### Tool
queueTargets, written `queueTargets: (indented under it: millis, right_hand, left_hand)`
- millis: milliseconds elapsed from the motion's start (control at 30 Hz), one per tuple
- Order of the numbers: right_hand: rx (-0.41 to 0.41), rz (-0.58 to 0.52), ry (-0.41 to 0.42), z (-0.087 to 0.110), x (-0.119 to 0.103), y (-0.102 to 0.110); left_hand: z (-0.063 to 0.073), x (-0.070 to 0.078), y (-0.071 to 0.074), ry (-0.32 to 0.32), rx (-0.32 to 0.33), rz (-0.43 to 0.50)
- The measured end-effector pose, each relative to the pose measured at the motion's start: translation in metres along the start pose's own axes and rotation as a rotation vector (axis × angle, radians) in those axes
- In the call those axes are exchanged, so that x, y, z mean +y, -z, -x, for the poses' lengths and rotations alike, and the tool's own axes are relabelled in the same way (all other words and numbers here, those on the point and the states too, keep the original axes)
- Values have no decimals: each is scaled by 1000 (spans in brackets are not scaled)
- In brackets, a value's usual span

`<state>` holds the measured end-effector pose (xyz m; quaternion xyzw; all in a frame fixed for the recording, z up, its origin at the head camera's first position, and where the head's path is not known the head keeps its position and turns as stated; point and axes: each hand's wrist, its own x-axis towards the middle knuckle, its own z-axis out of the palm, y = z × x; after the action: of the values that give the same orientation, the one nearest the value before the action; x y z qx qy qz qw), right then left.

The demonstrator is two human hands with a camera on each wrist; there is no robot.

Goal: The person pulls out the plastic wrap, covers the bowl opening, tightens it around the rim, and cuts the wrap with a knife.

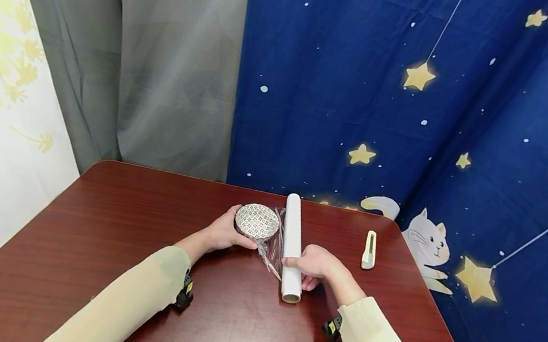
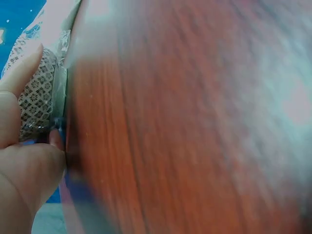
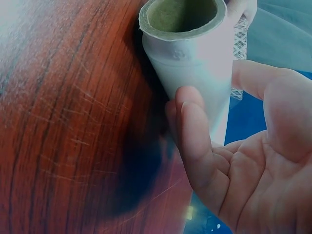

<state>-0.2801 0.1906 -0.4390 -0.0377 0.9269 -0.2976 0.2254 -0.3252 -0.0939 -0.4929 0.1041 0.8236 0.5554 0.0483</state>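
Left hand [image 1: 222, 232] clamped on bowl [image 1: 257, 221], fingers round its left side, thumb along the near edge; bowl is patterned, round, at table [image 1: 232, 327] mid-width toward the far edge; can't tell which way up it sits; right hand [image 1: 316, 263] clamped on roll [image 1: 294, 226] nearer its near end, thumb across the top, fingers down the right side; roll is white, lying lengthwise away from the person, just right of bowl, hollow core showing at the near end; clear film [image 1: 272, 251] spans the gap between bowl and roll, creased, bunched near left thumb; left wrist view shows film glinting along the bowl's edge; cutter [image 1: 370, 250] lies well apart, right of right hand; starry blue curtain [image 1: 316, 84] behind, grey cloth [image 1: 180, 54] left of it.
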Motion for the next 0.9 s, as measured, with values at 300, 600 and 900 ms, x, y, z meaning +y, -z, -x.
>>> queueTargets:
  millis: [300,600,900]
  right_hand:
    - [-7,-27,1,3,0,1]
    - [-12,-50,-2,5,3,3]
    - [-8,-50,-21,3,8,7]
  left_hand:
    - [-2,4,2,1,-39,36]
    - [-1,1,6,-18,-61,73]
    - [3,-1,9,-13,-52,24]
